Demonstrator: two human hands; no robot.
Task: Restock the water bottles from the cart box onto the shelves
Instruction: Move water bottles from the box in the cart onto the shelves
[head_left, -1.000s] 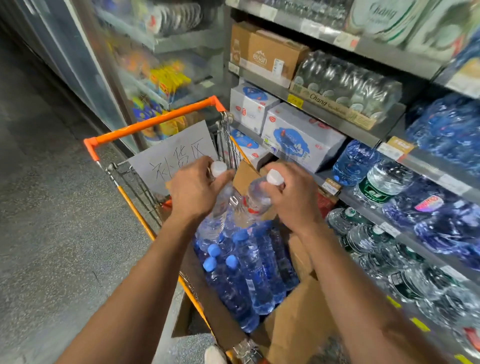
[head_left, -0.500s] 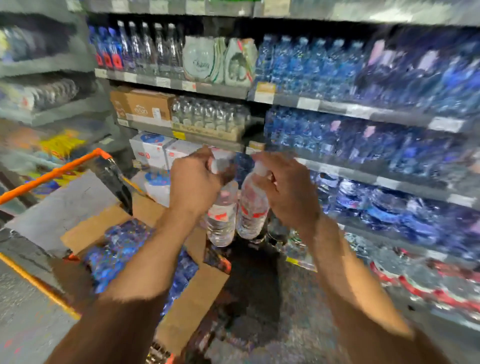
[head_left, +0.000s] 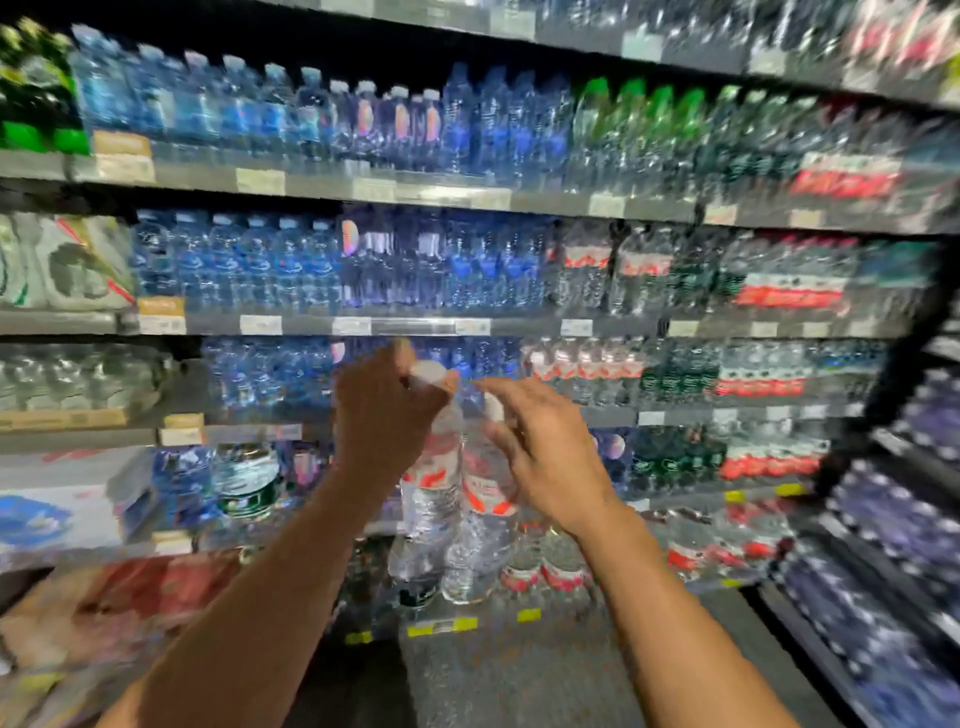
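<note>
Each of my hands carries one clear water bottle with a red-and-white label and a white cap, and the two hang side by side in front of the shelves. My left hand (head_left: 384, 421) grips the neck of the left bottle (head_left: 432, 499) just under its cap. My right hand (head_left: 545, 457) pinches the neck of the right bottle (head_left: 485, 525) with its fingers. Both bottles hang at the height of the lower shelves (head_left: 415, 326), which are packed with bottled water. The cart box (head_left: 62, 618) is a blurred brown shape at the bottom left.
Several shelf rows of blue, green and red-labelled bottles fill the view, with price tags along their edges. Similar red-labelled bottles (head_left: 561, 569) stand on the lowest shelf behind my hands. White cartons (head_left: 62, 499) sit at the left. A dark upright post (head_left: 883, 364) stands at the right.
Both hands lifted a bottle out of the cart box and carried it right and up to the shelves. The view swung from the cart to the shelving.
</note>
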